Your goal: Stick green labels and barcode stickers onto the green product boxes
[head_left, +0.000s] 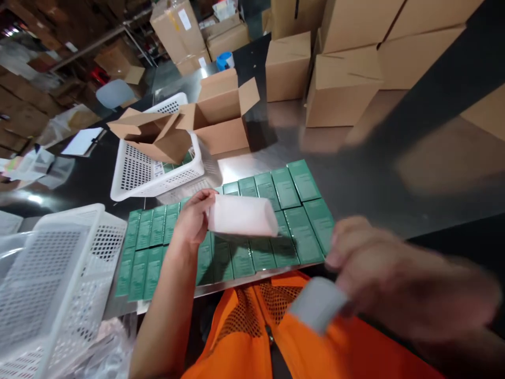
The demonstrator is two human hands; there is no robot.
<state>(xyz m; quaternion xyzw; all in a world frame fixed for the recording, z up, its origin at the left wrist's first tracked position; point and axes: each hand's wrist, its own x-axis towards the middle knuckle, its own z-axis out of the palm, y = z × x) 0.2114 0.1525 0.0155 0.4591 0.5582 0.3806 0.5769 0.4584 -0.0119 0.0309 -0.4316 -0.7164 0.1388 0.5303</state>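
Observation:
My left hand (194, 216) is closed round one end of a white, rounded roll or folded sheet (242, 215); which of the two I cannot tell. It is held above rows of small green boxes (302, 234) that lie side by side near the table's front edge. To the right, my right hand (374, 268) is raised off the table beyond the boxes' right end, badly blurred, its fingers seemingly curled. Whether anything is in them does not show. A grey strip (319, 305) on the orange vest (236, 337) appears just below that hand.
A white basket (158, 184) behind the boxes holds an open carton (165, 139) and some green boxes. Another open carton (223, 134) stands beside it. Closed cartons (343, 89) are stacked at the back right. More white baskets (94, 263) stand at left, near clear plastic (110, 352).

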